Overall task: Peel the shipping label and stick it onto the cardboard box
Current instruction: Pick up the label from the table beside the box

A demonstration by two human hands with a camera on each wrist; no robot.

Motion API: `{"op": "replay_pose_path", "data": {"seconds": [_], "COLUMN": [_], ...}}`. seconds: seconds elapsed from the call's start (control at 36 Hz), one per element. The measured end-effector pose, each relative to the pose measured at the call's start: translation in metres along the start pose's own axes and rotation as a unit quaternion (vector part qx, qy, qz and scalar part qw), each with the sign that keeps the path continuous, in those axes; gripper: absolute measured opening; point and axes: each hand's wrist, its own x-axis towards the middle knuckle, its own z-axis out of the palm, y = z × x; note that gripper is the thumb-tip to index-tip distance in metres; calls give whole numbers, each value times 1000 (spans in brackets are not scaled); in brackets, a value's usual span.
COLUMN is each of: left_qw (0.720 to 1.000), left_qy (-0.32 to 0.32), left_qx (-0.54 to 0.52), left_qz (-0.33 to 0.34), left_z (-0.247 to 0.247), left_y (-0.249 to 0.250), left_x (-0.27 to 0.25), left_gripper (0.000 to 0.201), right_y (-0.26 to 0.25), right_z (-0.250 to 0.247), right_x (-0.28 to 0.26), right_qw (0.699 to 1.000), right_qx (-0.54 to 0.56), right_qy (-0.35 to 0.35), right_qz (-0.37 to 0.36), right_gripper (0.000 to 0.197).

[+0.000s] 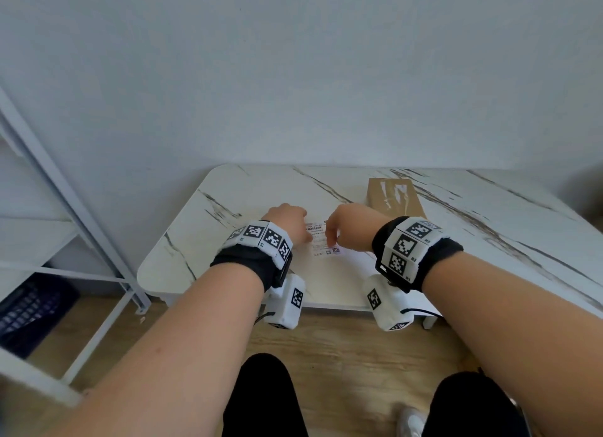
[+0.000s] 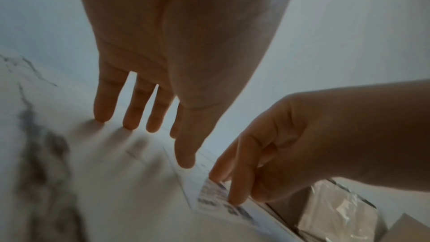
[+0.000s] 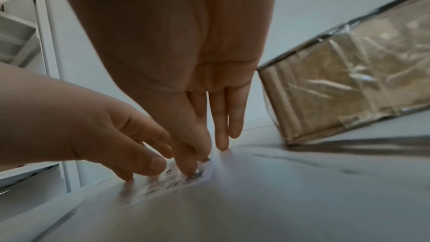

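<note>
The white printed shipping label (image 1: 321,241) lies flat on the marble-pattern table (image 1: 261,192) between my hands. My left hand (image 1: 288,223) holds the sheet down at its left side with straight fingers (image 3: 186,166), and its other fingertips (image 2: 102,117) touch the table. My right hand (image 1: 350,228) has its thumb and forefinger (image 2: 237,190) together at the label's (image 2: 209,196) right edge, pinching there. The brown cardboard box (image 1: 394,197), wrapped in clear tape, lies just behind my right hand (image 3: 174,43) and stands apart from it.
A white metal shelf frame (image 1: 65,192) stands left of the table, with a dark crate (image 1: 29,309) on the floor under it. A plain wall runs along the table's far edge. My knees are below the near edge.
</note>
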Motion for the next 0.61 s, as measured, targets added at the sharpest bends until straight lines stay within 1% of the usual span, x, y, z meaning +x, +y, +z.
{"op": "replay_pose_path", "data": {"seconds": [0.08, 0.17, 0.28, 0.36, 0.5, 0.56, 0.61], "left_qw": [999, 999, 1000, 999, 998, 997, 994], "left_qy": [-14, -11, -11, -7, 13, 25, 39], "left_qx": [38, 38, 6, -38, -62, -71, -101], "left_qz": [6, 6, -1, -16, -10, -8, -10], "left_z": [3, 2, 0, 1, 0, 1, 1], "left_y": [4, 7, 7, 6, 8, 10, 10], "left_x": [-2, -4, -5, -7, -12, -13, -15], "left_gripper": [40, 42, 46, 50, 42, 41, 41], "right_y": [1, 2, 1, 1, 5, 8, 11], "right_z": [-1, -1, 1, 3, 4, 5, 6], "right_x": [-1, -2, -2, -2, -5, -7, -9], "right_qw": [1000, 1000, 1000, 999, 999, 997, 993], "right_qx": [6, 14, 27, 30, 41, 72, 104], "right_qy": [4, 4, 13, 17, 28, 42, 56], "right_qz": [-6, -6, -7, -2, -2, 3, 11], "right_gripper": [31, 31, 29, 31, 32, 32, 35]}}
